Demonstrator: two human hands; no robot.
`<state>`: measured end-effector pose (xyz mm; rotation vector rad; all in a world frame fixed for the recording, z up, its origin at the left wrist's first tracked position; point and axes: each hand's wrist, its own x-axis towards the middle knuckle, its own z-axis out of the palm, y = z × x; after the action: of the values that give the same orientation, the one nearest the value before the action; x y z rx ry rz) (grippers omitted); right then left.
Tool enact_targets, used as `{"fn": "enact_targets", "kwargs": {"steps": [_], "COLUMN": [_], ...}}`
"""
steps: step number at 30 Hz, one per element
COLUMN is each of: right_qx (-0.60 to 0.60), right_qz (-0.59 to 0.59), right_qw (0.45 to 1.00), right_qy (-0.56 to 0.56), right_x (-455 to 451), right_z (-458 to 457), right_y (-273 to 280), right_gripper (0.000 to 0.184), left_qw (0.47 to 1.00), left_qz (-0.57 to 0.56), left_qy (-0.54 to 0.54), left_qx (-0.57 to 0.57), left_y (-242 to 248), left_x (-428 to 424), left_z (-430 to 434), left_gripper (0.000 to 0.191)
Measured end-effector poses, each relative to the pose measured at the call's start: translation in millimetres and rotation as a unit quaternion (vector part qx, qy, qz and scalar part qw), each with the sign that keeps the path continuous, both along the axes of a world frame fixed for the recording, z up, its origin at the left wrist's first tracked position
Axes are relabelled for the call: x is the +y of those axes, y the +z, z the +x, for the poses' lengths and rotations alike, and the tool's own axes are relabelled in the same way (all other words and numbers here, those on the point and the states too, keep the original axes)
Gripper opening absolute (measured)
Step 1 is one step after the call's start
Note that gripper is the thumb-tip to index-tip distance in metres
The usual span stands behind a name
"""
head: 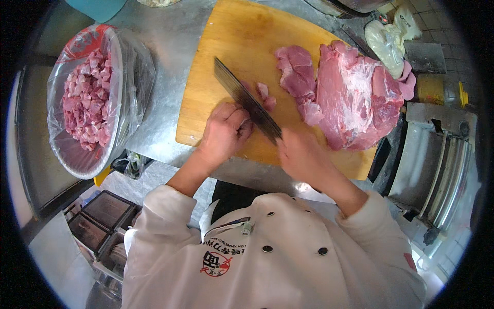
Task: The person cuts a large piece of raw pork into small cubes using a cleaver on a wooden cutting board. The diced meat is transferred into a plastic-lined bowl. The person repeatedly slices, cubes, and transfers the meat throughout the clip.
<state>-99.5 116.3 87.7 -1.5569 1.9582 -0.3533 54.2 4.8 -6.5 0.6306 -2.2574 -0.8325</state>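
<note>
My right hand (303, 152) is closed round the handle of a broad-bladed kitchen knife (247, 98), blurred by motion over a wooden cutting board (231, 42). Beside the blade, on its left, my left hand (228, 129) rests on the board with curled fingers; whether meat lies under them is hidden. Just past the blade lie a few small pieces of raw meat (266, 96). Farther right is a thick slice of raw meat (296, 71), its edge against a large raw meat slab (355, 98) that covers the board's right side.
A plastic-lined basin (117, 96) of diced raw meat (88, 100) stands left on the metal table (162, 69). Tied plastic bags (386, 44) lie beyond the slab. A metal appliance with a roller (432, 162) sits at right. Lidded dark containers (106, 212) are below left.
</note>
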Motion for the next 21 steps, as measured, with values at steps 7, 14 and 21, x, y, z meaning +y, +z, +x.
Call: {"fn": "enact_targets", "kwargs": {"steps": [7, 14, 21], "right_qx": [0.000, 0.034, 0.044], "right_qz": [0.018, 0.000, -0.058], "right_qw": [1.000, 0.999, 0.997], "right_qy": [0.007, 0.005, -0.031], "right_x": [7.6, 34.3, 16.5], "right_z": [-3.0, -3.2, -16.1], "right_y": [-3.2, -14.0, -8.7], "right_gripper": [0.015, 0.010, 0.014], "left_qw": [1.000, 1.000, 0.998], "left_qz": [0.023, 0.027, 0.003], "left_qy": [0.012, -0.006, 0.057], "left_qx": [0.016, 0.009, -0.026], "left_y": [1.2, 8.3, 5.3], "left_x": [1.6, 14.2, 23.7], "left_z": [4.0, 8.2, 5.6], "left_gripper": [0.016, 0.018, 0.018]}}
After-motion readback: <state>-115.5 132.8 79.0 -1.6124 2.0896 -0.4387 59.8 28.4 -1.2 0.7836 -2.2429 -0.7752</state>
